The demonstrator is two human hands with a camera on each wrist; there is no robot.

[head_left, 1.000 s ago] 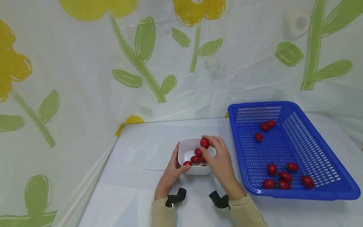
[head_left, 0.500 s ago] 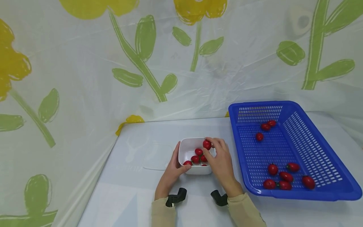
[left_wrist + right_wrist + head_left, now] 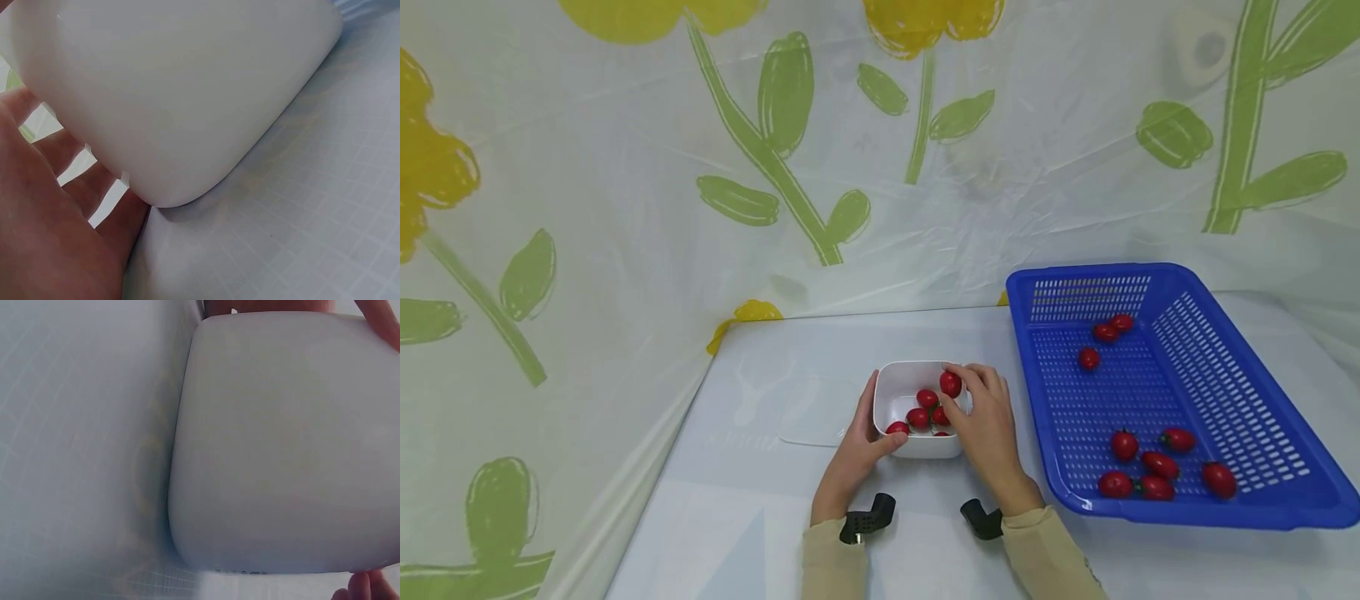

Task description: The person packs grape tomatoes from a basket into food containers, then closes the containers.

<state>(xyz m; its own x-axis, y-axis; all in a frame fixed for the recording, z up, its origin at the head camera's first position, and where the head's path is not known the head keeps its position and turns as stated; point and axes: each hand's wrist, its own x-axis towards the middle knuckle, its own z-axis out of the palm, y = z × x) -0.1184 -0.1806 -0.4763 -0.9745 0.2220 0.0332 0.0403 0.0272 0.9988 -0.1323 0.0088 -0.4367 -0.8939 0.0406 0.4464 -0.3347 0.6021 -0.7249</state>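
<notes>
A white square bowl [image 3: 917, 447] stands on the table with several red cherry tomatoes [image 3: 917, 418] in it. My left hand [image 3: 859, 446] grips it, thumb over the near rim and fingers spread along the left wall. In the left wrist view those fingers [image 3: 56, 150] lie against the bowl's side. Between thumb and forefinger, my right hand [image 3: 988, 429] pinches another cherry tomato [image 3: 951, 384] at the bowl's back right corner. Right-hand fingertips [image 3: 359, 589] show at the bowl's edge in the right wrist view, where the pinched tomato is hidden.
To the right, a large blue perforated basket [image 3: 1037, 400] holds more cherry tomatoes [image 3: 1159, 465], some at its near end and a few farther back. A clear, flat, lid-like piece [image 3: 816, 417] lies left of the bowl. Behind the table hangs a flower-printed curtain [image 3: 647, 208].
My right hand has shifted slightly right with the pinched tomato, toward the bowl's right side. The left hand keeps its grip on the bowl.
</notes>
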